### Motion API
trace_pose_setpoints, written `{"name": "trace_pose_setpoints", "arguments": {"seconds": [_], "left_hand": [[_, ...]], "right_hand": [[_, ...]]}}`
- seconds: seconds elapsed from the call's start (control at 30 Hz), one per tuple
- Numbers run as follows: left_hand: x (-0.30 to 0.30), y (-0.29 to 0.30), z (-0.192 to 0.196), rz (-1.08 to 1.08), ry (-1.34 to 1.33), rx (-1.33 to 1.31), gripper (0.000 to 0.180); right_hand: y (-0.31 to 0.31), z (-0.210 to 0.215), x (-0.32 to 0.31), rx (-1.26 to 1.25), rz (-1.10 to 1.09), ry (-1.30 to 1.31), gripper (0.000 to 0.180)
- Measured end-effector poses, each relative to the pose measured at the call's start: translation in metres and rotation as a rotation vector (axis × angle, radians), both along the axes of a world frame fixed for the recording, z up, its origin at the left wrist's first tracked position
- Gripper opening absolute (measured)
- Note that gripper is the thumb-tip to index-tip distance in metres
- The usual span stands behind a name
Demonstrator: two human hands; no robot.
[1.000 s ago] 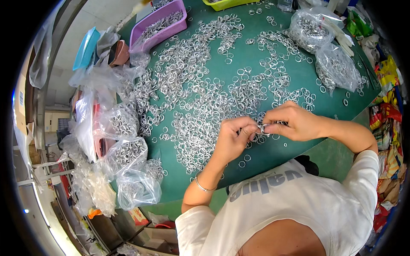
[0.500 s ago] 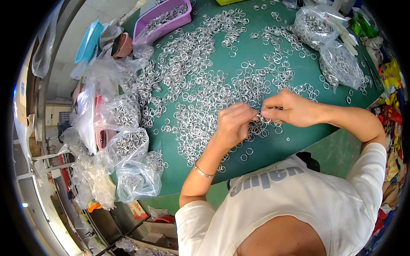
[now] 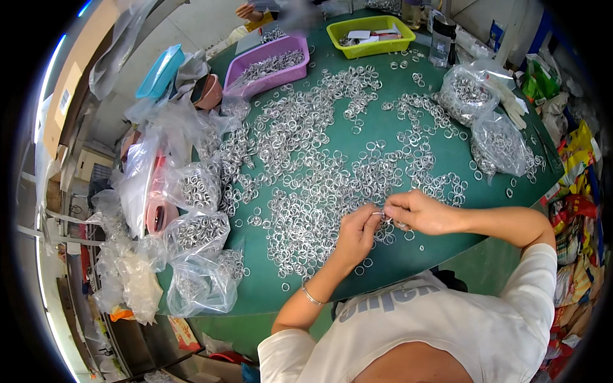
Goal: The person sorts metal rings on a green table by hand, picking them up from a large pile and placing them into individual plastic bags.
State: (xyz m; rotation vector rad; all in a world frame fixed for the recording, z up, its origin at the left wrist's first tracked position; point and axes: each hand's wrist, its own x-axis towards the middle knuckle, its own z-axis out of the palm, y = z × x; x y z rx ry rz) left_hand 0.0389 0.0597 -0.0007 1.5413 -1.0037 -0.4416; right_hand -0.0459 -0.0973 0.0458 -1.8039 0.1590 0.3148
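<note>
My left hand [image 3: 359, 231] and my right hand [image 3: 418, 212] meet over the near part of the table, fingertips pinched together. Between them is a small metal ring [image 3: 383, 216], partly covered by the fingers. Below my right fingers hang or lie further rings, and I cannot tell which. A wide spread of loose silver metal rings [image 3: 313, 185] covers the green tabletop [image 3: 345, 137] just beyond and to the left of both hands. My left wrist wears a metal bangle [image 3: 311, 295].
Ring-filled clear bags [image 3: 199, 231] line the left edge; more bags [image 3: 499, 143] sit far right. Beyond the rings stand a purple basket [image 3: 290, 75], a yellow-green basket [image 3: 377, 46] and a dark-lidded bottle [image 3: 442, 41]. Another person's hand [image 3: 248, 11] shows at the far edge.
The view has tilted up, so the table and my hands sit lower and the far baskets, bottle and another person's hand show. My hands remain pinched together at the ring.
</note>
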Motion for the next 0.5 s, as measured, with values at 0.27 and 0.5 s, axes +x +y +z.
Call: {"name": "trace_pose_setpoints", "arguments": {"seconds": [0.27, 0.5], "left_hand": [[0.004, 0.004, 0.018, -0.119, -0.127, 0.032, 0.012], [0.001, 0.01, 0.007, -0.194, -0.214, -0.146, 0.012]], "right_hand": [[0.01, -0.011, -0.019, 0.472, -0.091, 0.071, 0.032], [0.017, 0.003, -0.026, 0.535, -0.045, 0.074, 0.032]]}}
